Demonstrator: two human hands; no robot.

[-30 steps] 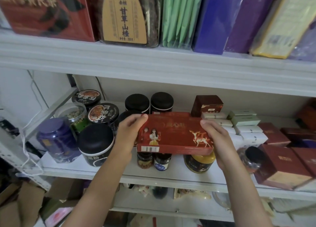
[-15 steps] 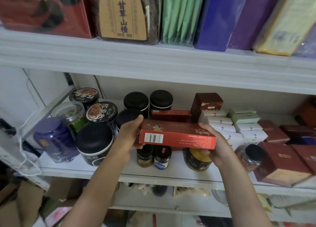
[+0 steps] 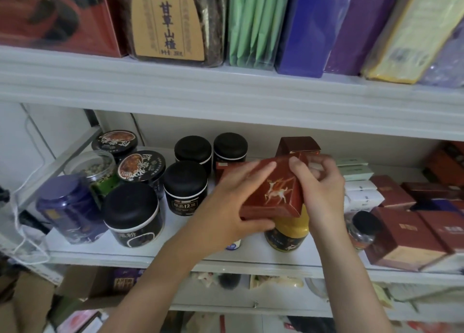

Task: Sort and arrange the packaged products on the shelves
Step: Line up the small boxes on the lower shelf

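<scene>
A flat red box with a white deer print (image 3: 273, 189) is held over the middle shelf (image 3: 150, 253), turned so its long side runs away from me. My left hand (image 3: 226, 202) grips its near left side, fingers on top and thumb underneath. Fingers of my right hand (image 3: 321, 187) curl round its far right end. Under the box stands a yellow-lidded jar (image 3: 288, 235). A second red box (image 3: 222, 168) lies behind my left hand, mostly hidden.
Black-lidded jars (image 3: 184, 187) and a blue jar (image 3: 70, 207) crowd the shelf's left. Small white boxes (image 3: 361, 192) and dark red boxes (image 3: 401, 235) fill the right. A brown box (image 3: 298, 145) stands at the back. Large packages (image 3: 253, 21) line the upper shelf.
The red deer box has been turned from lying crosswise to pointing lengthwise into the shelf and shifted right. Both hands moved right with it, the left hand now lying over its top.
</scene>
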